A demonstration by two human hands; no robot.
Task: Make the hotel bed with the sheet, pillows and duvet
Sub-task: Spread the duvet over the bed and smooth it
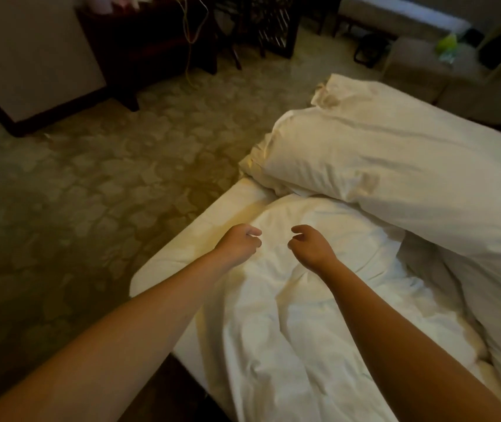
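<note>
Standing at the bed's corner, both bare arms reaching forward and down over it.

- My left hand (238, 242) is hovering just above the crumpled sheet (288, 303). Its fingers are curling into a loose fist, thumb against forefinger. No cloth is showing inside it.
- My right hand (310, 249) is hanging just beside the left one, with a narrow gap between them. Its fingers are bending like a claw, thumb and forefinger standing apart, gripping nothing.
- Whether either hand is brushing the cloth underneath, I cannot tell.
- The sheet is lying wrinkled and bunched across the near part of the mattress (182, 242). The mattress's left edge and rounded corner are showing bare beside it.
- Beyond my hands a bedding heap (395, 166), big, white and puffy, is lying across the bed, its near side overlapping the sheet. Pillow or folded duvet, I cannot tell in this dim light. More white folds are trailing down the right side.
- The patterned carpet (91, 193) is spreading out left of the bed.
- A dark wooden desk (151, 53) is standing at the far wall, a pale cable (189, 56) dangling in front of it.
- A pale upholstered seat (419, 68) is sitting far right, carrying something green (447, 44).
</note>
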